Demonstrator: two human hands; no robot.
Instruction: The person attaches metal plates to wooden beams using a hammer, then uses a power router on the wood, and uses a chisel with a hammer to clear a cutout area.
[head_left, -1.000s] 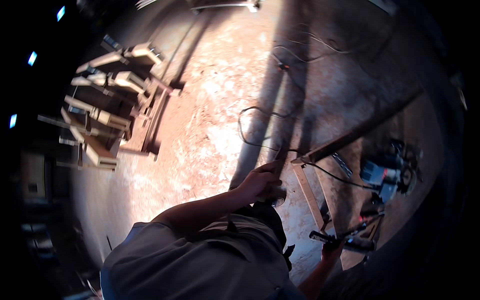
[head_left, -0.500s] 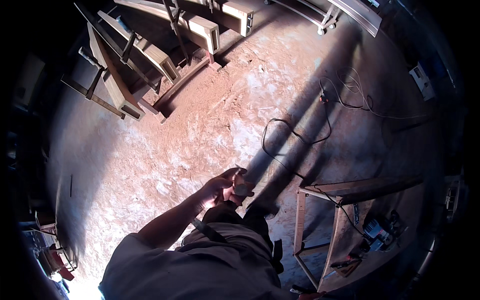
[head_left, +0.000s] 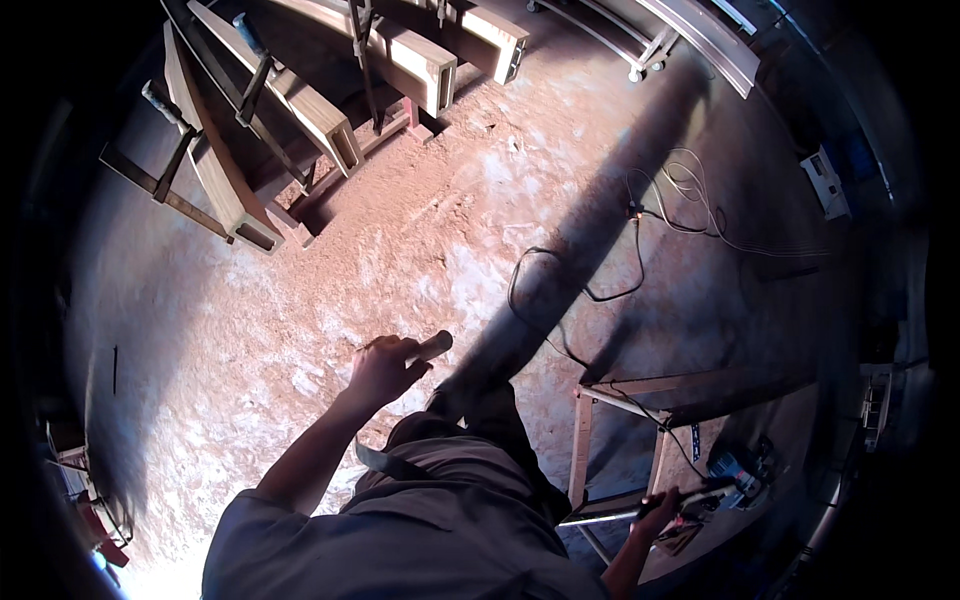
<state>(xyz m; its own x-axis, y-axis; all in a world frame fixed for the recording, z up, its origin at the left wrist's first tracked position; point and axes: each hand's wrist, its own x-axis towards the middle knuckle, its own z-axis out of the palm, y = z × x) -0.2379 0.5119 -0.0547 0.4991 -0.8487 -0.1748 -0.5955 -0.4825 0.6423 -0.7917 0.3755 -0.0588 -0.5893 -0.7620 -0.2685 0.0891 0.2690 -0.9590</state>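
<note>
My left hand (head_left: 380,368) is closed round a short rounded wooden handle (head_left: 434,346), held out over the floor in front of my legs. Its blunt end sticks out past my thumb; my fingers hide the rest. Low on the right, my right hand (head_left: 655,512) is closed at the edge of a wooden workbench (head_left: 625,400). A dark, slim shape runs from it toward a blue-grey corded power tool (head_left: 735,470) lying on the bench. Shadow keeps me from making out what the right fingers grip.
Several curved wooden beams (head_left: 320,120) rest on low supports at the far left, held by bar clamps (head_left: 160,185). A black cable (head_left: 515,285) loops across the dusty floor to the bench. A wheeled rack (head_left: 650,55) stands at the far right.
My left hand has moved left and slightly up with the wooden handle, which now points right. My right hand has come into view by the bench. The whole view has shifted slightly.
</note>
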